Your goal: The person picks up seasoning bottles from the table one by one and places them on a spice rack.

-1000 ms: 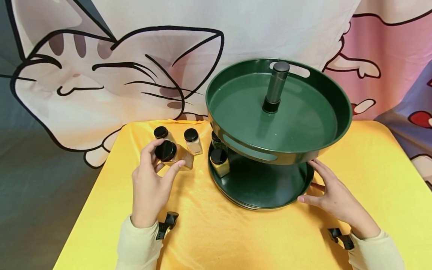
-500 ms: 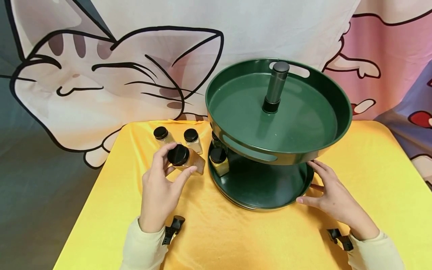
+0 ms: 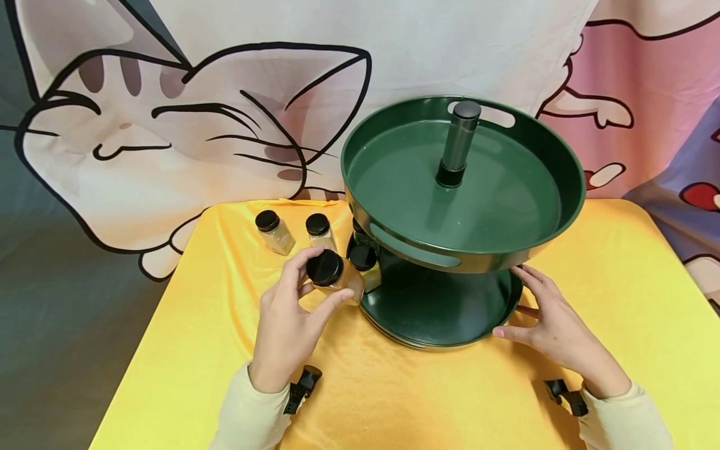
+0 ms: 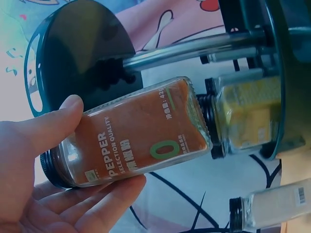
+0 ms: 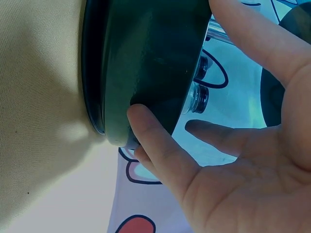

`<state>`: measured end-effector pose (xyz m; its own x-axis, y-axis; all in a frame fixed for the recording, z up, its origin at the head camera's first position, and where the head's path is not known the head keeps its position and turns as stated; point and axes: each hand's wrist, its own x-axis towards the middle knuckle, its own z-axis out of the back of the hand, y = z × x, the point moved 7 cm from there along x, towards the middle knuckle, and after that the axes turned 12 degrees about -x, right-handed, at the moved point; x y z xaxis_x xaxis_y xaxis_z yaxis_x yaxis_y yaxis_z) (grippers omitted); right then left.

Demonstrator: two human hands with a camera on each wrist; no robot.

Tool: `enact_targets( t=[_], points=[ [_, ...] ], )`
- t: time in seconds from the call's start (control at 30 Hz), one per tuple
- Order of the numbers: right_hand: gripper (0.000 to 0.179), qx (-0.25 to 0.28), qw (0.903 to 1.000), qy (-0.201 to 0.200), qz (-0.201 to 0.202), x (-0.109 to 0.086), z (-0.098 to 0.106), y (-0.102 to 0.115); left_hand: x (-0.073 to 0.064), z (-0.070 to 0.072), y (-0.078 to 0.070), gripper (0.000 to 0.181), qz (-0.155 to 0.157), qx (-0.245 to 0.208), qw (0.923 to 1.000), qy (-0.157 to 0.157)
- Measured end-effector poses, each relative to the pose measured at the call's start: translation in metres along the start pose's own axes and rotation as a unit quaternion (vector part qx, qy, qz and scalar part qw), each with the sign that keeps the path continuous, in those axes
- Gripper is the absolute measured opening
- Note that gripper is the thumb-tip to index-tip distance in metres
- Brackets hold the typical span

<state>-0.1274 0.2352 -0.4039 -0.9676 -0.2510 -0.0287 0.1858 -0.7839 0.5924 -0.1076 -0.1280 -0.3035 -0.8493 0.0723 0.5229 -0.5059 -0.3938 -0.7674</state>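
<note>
A glass spice jar (image 4: 136,133) of orange-brown powder, labelled PEPPER and black-capped, is pinched between the thumb and fingers of my left hand (image 3: 292,315). It tilts in front of the lower tray's left edge, partly covering a jar of yellow powder (image 4: 250,114) that stands on that tray. My right hand (image 3: 554,322) touches the right side of the lower green tray (image 3: 433,319), its fingers (image 5: 163,145) fairly straight against the outer wall. Above is the round upper tray (image 3: 405,181) of the two-tier stand. Another jar (image 3: 360,232) on the lower tray is mostly hidden.
Two black-capped jars of pale powder, a left one (image 3: 275,234) and a right one (image 3: 320,231), stand on the yellow tablecloth (image 3: 394,400) left of the stand. A dark post (image 3: 458,147) rises through the upper tray. A cartoon-printed curtain (image 3: 197,144) hangs behind the table.
My left hand has carried the pepper jar rightward and slightly nearer to me, up to the lower tray's left edge. The left pale jar is now uncovered. My right hand stays about where it was.
</note>
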Motion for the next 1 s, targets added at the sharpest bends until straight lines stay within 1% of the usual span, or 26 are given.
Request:
enact_targets(
  t=[0.13,0.2,0.37,0.63,0.77,1.0],
  points=[
    [0.115,0.001,1.0,0.002,-0.002,0.0,0.0,0.0,-0.001,-0.008,0.002,0.074,0.013,-0.018,0.9997,0.011],
    [0.115,0.003,1.0,0.002,-0.002,0.0,0.0,0.0,-0.002,-0.013,0.003,0.073,0.013,-0.019,0.9996,0.016],
    [0.115,0.004,1.0,0.004,-0.004,0.0,0.0,0.0,-0.004,-0.025,0.003,0.072,-0.003,-0.024,0.9992,0.033],
    [0.116,-0.002,0.9997,0.014,-0.02,0.001,0.0,-0.001,-0.008,-0.042,0.007,0.072,-0.027,-0.032,0.9976,0.055],
    [0.116,-0.002,0.9998,0.013,-0.016,0.001,0.0,0.0,-0.009,-0.049,0.011,0.071,-0.023,-0.025,0.997,0.069],
    [0.115,-0.002,1.0,0.006,-0.006,0.0,0.0,-0.001,-0.012,-0.062,0.019,0.067,-0.014,-0.045,0.9938,0.101]
  ],
)
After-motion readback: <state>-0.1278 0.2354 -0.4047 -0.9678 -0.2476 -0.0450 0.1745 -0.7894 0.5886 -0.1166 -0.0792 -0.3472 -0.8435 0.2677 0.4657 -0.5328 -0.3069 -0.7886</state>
